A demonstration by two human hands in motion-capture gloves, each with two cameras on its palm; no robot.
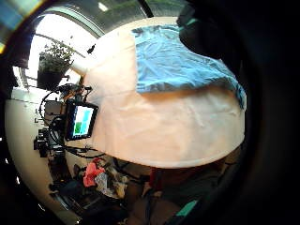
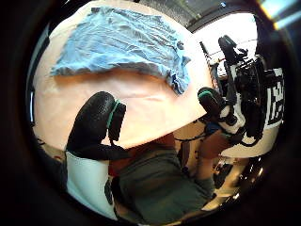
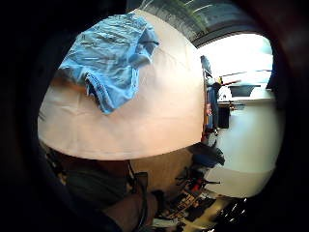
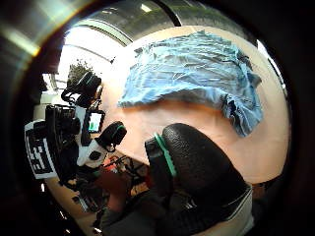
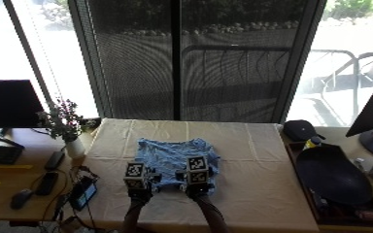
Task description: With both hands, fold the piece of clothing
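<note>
Behind the table (image 5: 264, 145): tall screened windows; cream cloth covering the work surface. Light blue garment (image 5: 174, 158) lying crumpled near the middle of the cloth, towards the near edge, roughly spread with one bunched corner; type of garment not determinable. Potted plant (image 5: 62, 124) at the left end, small lit screen (image 5: 83, 193) below it, dark oval tray (image 5: 332, 177) well apart at the right end. Left hand (image 5: 138, 187) and right hand (image 5: 196, 183) positioned side by side at the near edge of the garment; contact with the fabric not confirmed, since both palm views show the garment lying apart from the palms. Finger state: cannot tell for either hand; only one dark gloved digit visible per thumb-side view, holding nothing visible. Progress judged as at the start: no clean fold visible, wrinkles unsmoothed. Remaining, by estimate: flatten, fold, align edges.
</note>
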